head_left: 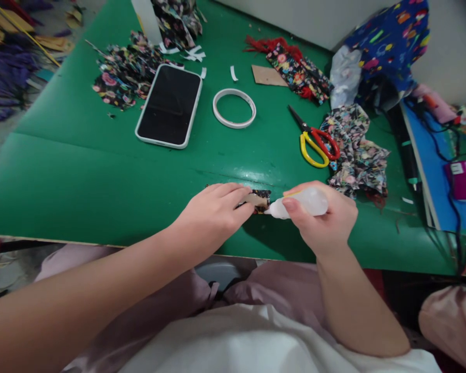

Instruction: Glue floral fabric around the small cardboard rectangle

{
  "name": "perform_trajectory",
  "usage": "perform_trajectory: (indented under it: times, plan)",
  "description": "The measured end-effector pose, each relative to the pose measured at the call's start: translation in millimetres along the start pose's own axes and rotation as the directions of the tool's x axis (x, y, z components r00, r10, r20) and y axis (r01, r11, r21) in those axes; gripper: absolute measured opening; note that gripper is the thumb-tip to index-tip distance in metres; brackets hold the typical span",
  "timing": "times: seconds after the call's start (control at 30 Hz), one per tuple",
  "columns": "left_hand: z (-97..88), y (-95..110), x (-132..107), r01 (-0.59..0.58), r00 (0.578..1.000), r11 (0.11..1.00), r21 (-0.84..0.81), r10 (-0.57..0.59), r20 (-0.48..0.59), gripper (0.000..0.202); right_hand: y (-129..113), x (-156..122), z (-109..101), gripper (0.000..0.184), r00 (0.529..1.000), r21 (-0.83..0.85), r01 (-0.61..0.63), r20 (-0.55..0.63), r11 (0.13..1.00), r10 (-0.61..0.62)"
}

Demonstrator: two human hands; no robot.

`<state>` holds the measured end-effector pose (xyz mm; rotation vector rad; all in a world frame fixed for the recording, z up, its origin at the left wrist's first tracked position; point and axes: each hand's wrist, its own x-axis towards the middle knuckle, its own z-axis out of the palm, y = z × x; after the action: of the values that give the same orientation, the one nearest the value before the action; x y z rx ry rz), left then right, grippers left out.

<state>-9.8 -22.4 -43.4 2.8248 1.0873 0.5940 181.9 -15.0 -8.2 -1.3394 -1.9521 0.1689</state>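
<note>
1. While the left hand (217, 212) presses down near the front edge of the green table (70, 176), a small flowery fabric piece (261, 199) lies under its fingertips, with a bit of tan card showing on it.
2. That fabric piece sits right between the two hands, touching the left fingers and just beside the tip of the glue bottle (303, 203).
3. The left hand lies flat and low, fingers close together and stretched toward the right, holding the fabric piece still on the table.
4. The right hand (326, 220) is curled snug around the glue bottle, thumb on the near side and fingers wrapped over the top.
5. The glue bottle is clear and whitish and lies on its side, long way running left to right, with its tip pointing left at the fabric piece.
6. I cannot tell if the tip touches the cloth or stops just short.
7. The fabric piece is small and mostly hidden, with its long side running left to right too.
8. Past the fabric piece, farther back on the table, lie the scissors (314, 142) with red and yellow handles.
9. Back and to the left of the fabric piece are a white tape ring (217, 115) and a phone (170, 105) with a dark screen.
</note>
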Motion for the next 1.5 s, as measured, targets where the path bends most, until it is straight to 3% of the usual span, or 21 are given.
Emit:
perform_trajectory:
  times: [0.5,0.63,0.73,0.9,1.1,1.5]
  plan:
    - [-0.4,0.2,-0.6,0.005,1.000,1.000,0.006,-0.005,0.005,0.027,1.0,0.9,4.2,0.030,0.999,-0.028,0.030,-0.032,0.999,-0.031]
    - [-0.6,-0.3,-0.4,0.001,1.000,1.000,-0.011,-0.001,-0.009,0.028,-2.3,0.4,0.8,0.029,0.999,0.036,-0.021,-0.045,0.999,0.023]
    - [-0.4,-0.8,-1.3,0.005,1.000,1.000,-0.014,-0.005,0.000,0.026,-4.2,-2.2,0.4,0.023,1.000,0.084,0.006,-0.008,0.996,-0.005]
    - [0.0,-0.3,-1.7,0.006,1.000,1.000,-0.009,-0.005,0.006,0.022,-4.0,-2.4,3.3,0.024,0.996,0.002,0.085,-0.013,0.996,-0.085]
    - [2.1,-0.1,-1.4,0.003,1.000,1.000,-0.005,-0.003,-0.008,0.025,-1.0,-1.8,3.0,0.030,0.999,-0.049,0.029,-0.016,0.998,-0.030]
    - [1.2,0.1,-1.2,0.005,1.000,1.000,-0.004,-0.005,0.000,0.022,-1.1,-2.5,4.6,0.031,0.999,-0.103,0.041,-0.007,0.994,-0.042]
